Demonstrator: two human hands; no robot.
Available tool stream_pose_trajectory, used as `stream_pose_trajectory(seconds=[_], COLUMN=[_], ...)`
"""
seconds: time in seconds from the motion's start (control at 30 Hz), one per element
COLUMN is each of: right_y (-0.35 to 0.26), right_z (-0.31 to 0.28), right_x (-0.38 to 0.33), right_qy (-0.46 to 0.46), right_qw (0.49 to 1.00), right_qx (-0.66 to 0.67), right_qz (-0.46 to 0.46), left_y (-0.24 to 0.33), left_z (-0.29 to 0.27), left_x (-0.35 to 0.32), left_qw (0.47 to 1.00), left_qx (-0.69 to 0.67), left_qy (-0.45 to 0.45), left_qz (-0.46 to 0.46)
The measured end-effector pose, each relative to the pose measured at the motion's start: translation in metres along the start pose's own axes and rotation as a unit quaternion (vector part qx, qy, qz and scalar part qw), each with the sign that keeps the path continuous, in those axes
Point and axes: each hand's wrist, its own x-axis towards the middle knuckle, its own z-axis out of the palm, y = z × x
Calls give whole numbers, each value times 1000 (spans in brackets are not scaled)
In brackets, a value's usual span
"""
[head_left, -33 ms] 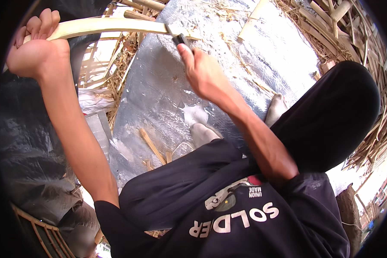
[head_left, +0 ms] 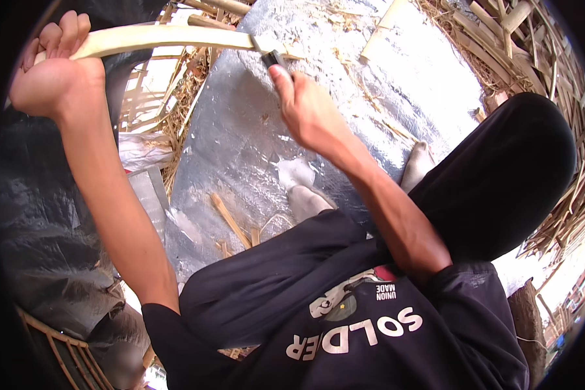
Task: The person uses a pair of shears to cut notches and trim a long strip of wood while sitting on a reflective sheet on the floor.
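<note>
At the upper left my left hand (head_left: 58, 68) is wrapped round one end of a long pale bamboo strip (head_left: 169, 38). The strip runs to the right, looking bowed in this view. My right hand (head_left: 309, 114) grips a knife (head_left: 271, 58) by its black handle, thumb laid along it. The knife's narrow dark blade meets the strip near its right end, where a thin sliver (head_left: 296, 55) sticks out. Both my forearms reach up from the lower part of the view.
A silvery plastic sheet (head_left: 221, 149) covers the ground, strewn with shavings. Short bamboo pieces (head_left: 229, 220) lie on it near my foot (head_left: 307, 203). A heap of split bamboo (head_left: 500, 52) fills the upper right. Black plastic (head_left: 42, 195) hangs at the left. A person (head_left: 120, 351) shows at the lower left.
</note>
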Motion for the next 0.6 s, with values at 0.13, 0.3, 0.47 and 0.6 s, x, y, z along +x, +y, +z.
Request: stream_pose_trajectory(seconds=[0.13, 0.3, 0.47, 0.6], right_y=[17, 22, -17, -33], right_z=[-14, -13, -26, -34], right_x=[9, -3, 6, -12], right_qy=[-65, -43, -153, -193], right_qw=[996, 995, 971, 947], right_qx=[-35, -88, 107, 132], right_qz=[44, -16, 148, 219], left_y=[0, 6, -2, -4], left_z=[5, 20, 5, -3], left_x=[2, -4, -2, -2], left_qw=[999, 997, 998, 996], left_qx=[-1, 48, 30, 46], left_qy=[34, 21, 57, 74], left_qz=[25, 48, 15, 11])
